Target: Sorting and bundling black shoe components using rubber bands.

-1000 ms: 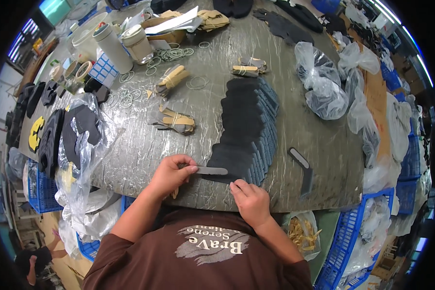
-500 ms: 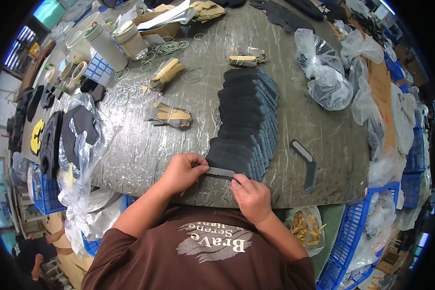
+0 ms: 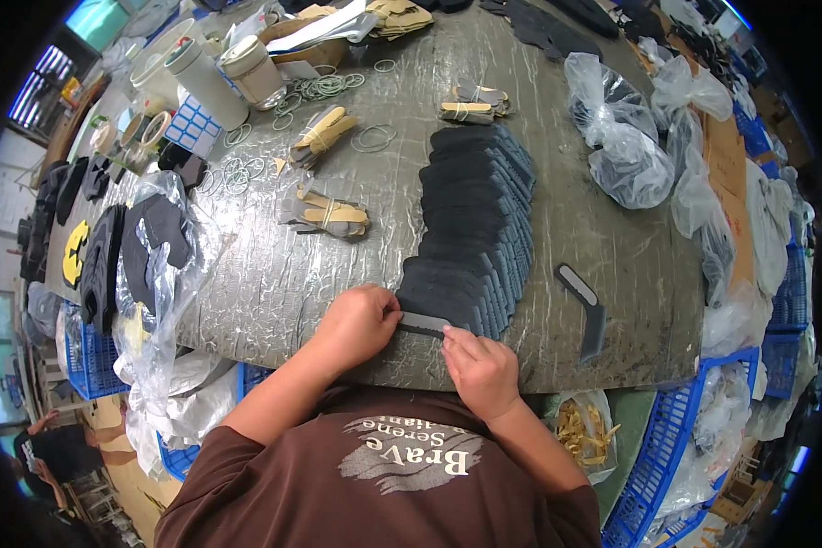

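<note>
At the near end of a long overlapping row of dark fabric pieces (image 3: pixel 461 219) with blue-grey ends, my two hands hold a dark fabric piece with a light grey strip (image 3: pixel 423 322). My left hand (image 3: pixel 361 321) pinches its left end, fingertips pressed together. At the right end, my right hand (image 3: pixel 482 367) grips the edge between thumb and fingers. The piece lies against the nearest part of the row; its underside is hidden. A single bent dark piece with a grey oval strip (image 3: pixel 583 306) rests on the table to the right.
Banded bundles (image 3: pixel 331 215) lie left of the row, near loose rubber bands (image 3: pixel 324 87). Cups and a jar (image 3: pixel 251 68) stand at the far left. Clear plastic bags (image 3: pixel 626 151) lie at right. Blue crates (image 3: pixel 644 457) flank the table (image 3: pixel 274 274); a bag of yellowish scraps (image 3: pixel 583 434) sits below.
My left hand has rolled slightly, so its fingertips show less. Both hands keep hold of the piece. The whole view has shifted a little.
</note>
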The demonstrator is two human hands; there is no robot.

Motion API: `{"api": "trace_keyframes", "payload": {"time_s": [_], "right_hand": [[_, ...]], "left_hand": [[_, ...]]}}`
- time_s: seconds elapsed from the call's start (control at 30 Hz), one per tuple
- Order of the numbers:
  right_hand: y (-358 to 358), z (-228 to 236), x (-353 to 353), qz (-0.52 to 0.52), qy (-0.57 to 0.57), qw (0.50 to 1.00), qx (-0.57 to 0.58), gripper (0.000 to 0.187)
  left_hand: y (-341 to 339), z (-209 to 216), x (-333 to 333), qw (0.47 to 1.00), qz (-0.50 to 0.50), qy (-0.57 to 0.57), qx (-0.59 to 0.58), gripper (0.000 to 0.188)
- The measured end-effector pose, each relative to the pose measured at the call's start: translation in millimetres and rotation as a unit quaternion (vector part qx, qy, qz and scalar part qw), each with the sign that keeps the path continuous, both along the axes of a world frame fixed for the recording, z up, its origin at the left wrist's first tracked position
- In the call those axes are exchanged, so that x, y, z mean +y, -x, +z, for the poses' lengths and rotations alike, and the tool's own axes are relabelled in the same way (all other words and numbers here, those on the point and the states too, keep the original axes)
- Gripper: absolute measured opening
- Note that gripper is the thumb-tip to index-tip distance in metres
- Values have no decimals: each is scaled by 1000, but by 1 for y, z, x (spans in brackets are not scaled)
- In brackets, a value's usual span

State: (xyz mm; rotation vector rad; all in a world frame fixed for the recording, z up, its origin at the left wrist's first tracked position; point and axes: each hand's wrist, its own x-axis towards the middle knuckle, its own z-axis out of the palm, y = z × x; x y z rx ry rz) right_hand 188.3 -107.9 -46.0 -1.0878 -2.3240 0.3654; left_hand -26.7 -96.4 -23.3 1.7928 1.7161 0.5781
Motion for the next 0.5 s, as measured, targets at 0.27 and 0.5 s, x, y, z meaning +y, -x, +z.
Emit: {"api": "trace_keyframes", "payload": {"time_s": [0.27,0.5], "right_hand": [[-21,26,3,-135,144,954,227,16],[-111,26,42,-379,42,921,81,16]], "left_hand": [[-9,1,-15,962,19,71,-263,5],[-16,-5,-27,863,53,171,-473,20]]}}
